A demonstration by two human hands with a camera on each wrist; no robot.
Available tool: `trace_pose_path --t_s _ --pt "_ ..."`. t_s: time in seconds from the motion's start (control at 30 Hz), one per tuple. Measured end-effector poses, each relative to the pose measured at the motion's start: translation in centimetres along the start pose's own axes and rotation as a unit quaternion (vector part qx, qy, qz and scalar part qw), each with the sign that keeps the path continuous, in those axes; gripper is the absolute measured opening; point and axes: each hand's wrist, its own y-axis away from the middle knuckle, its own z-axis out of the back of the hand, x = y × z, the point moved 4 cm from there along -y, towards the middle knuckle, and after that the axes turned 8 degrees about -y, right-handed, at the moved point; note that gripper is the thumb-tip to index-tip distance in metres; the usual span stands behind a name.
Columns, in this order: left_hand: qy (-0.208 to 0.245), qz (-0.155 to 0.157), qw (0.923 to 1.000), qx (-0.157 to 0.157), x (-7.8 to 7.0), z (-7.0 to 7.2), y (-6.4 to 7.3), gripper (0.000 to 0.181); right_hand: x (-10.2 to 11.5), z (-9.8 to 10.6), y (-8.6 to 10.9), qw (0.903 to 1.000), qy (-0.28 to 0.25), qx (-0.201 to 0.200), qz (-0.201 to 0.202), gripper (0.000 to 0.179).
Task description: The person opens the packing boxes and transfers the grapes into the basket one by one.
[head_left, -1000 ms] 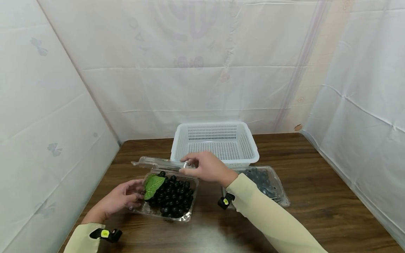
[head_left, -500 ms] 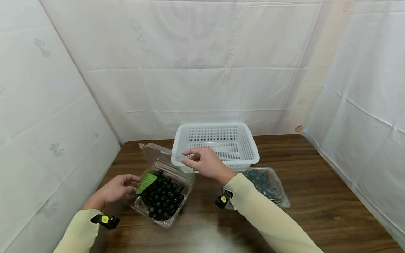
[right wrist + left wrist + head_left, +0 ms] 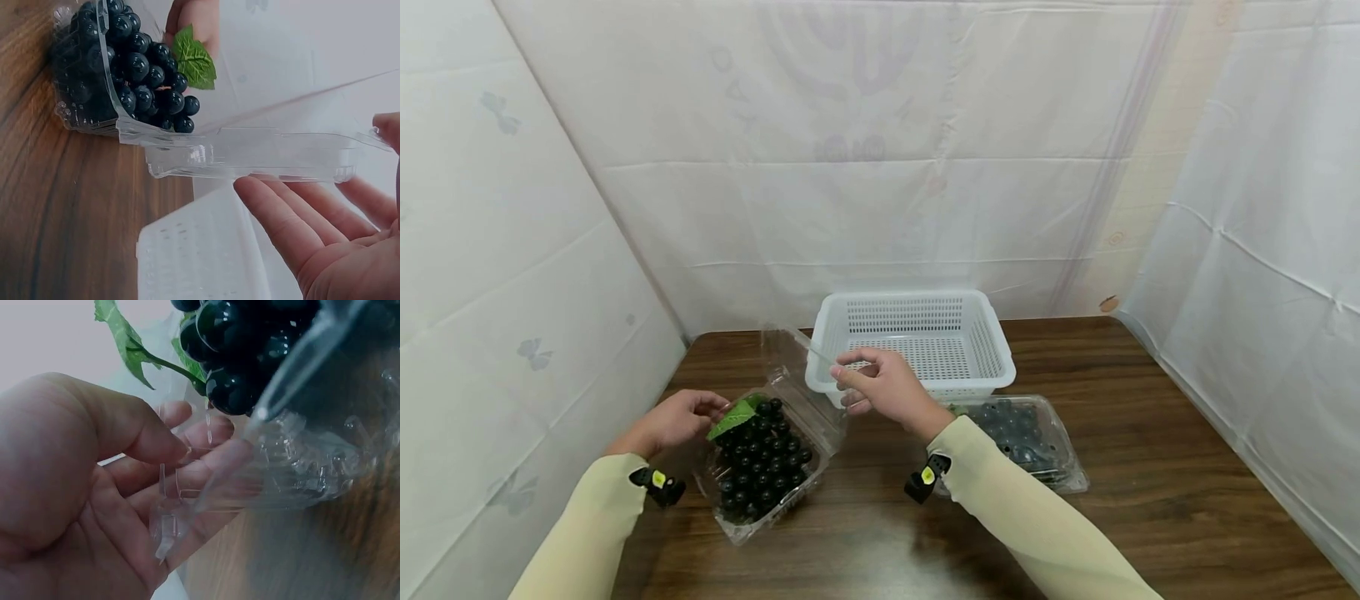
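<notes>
A clear plastic clamshell container [image 3: 739, 532] at the left, lid raised, contains a bunch of dark round grapes [image 3: 762, 467] with a green leaf [image 3: 732, 419]. My left hand [image 3: 673, 421] pinches its left rim near the leaf; in the left wrist view, thumb and fingers are around the clear edge. My right hand [image 3: 891, 387] holds the raised lid [image 3: 244, 150] by its free edge, with fingers along one side and the thumb at the edge. The container's left side is partly hidden behind my left hand.
A white perforated basket [image 3: 951, 385] stands at the back, just behind my right hand. Another clear container [image 3: 1077, 482] with dark grapes lies at the right, partly under my right forearm. White curtains surround the brown wooden table [image 3: 1165, 467].
The container has turned and shifted left toward me. Its lid has swung further up in my right hand. My left hand has moved slightly up and left, still at the rim.
</notes>
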Motion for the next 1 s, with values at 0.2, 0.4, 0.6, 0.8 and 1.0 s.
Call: trace_pose_path --t_s 0.2,0.4,0.6,0.8,1.0 --pt "-0.007 0.001 1.0000 0.000 0.4 0.6 -1.0 0.038 -0.4 -0.2 0.0 0.9987 -0.045 -0.015 -0.020 0.042" --pt "-0.037 -0.015 0.9990 -0.021 0.5 0.8 -0.6 0.038 -0.3 -0.7 0.2 0.9987 -0.038 -0.025 -0.024 0.048" --pt "-0.082 -0.011 0.9898 -0.116 0.8 0.5 2.2 0.044 -0.2 -1.0 0.2 0.9994 -0.001 -0.025 -0.025 0.052" --pt "-0.072 0.063 0.9760 -0.196 0.9 -1.3 6.0 0.057 0.4 -0.9 -0.4 0.9981 0.046 -0.016 -0.037 0.057" --pt "-0.034 0.166 0.9701 -0.174 -0.1 -3.3 8.6 0.069 1.9 -0.9 -1.9 0.9957 0.071 -0.005 -0.059 0.052"
